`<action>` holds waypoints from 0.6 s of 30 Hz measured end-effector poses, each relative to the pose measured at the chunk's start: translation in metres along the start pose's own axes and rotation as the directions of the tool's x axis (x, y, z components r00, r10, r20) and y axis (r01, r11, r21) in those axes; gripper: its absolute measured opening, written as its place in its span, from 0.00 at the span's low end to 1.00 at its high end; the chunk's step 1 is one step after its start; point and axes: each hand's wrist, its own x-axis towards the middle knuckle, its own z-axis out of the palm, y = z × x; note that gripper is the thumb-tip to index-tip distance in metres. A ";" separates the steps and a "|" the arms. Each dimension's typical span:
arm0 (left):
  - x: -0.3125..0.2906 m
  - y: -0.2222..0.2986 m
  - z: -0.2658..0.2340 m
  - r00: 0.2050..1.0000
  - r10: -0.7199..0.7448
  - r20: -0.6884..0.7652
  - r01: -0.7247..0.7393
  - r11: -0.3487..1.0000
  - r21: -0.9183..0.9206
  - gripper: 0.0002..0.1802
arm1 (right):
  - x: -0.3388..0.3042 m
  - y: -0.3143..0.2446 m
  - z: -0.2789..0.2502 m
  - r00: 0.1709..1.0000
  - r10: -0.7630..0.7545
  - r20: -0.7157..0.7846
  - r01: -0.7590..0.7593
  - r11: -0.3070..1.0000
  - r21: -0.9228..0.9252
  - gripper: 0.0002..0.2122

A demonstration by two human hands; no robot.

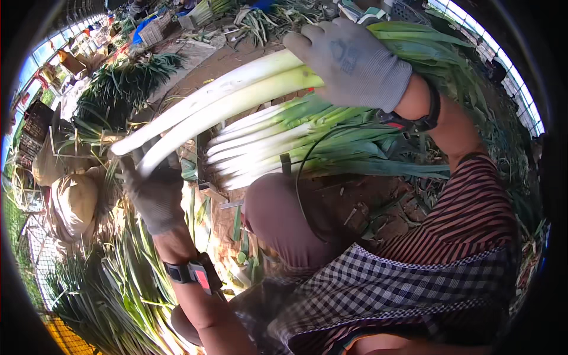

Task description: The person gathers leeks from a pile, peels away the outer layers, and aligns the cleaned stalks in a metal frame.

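Two long leeks (231,89) slant across the upper middle, white ends low at the left, green leaves at the upper right. My right hand (355,62), in a grey work glove, is closed round them from above, near where white turns green. My left hand (152,195), also gloved, is at their white ends, which lie between its thumb and fingers; the leeks partly hide those fingers. Below the held leeks, a row of several leeks (266,142) lies side by side in a low metal frame (204,160), white ends to the left.
A heap of long green stalks (118,278) lies at the lower left, beside a pale sack (74,204). Another green pile (124,89) is at the upper left. My bent knee (281,216) is close below the frame. Loose leaves (378,219) litter the ground.
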 end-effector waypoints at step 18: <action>-0.034 -0.168 -0.145 0.971 -0.205 0.127 -0.238 -0.729 0.642 0.21 | -0.059 0.013 0.137 0.679 -0.154 0.718 -0.197 0.904 0.380 0.25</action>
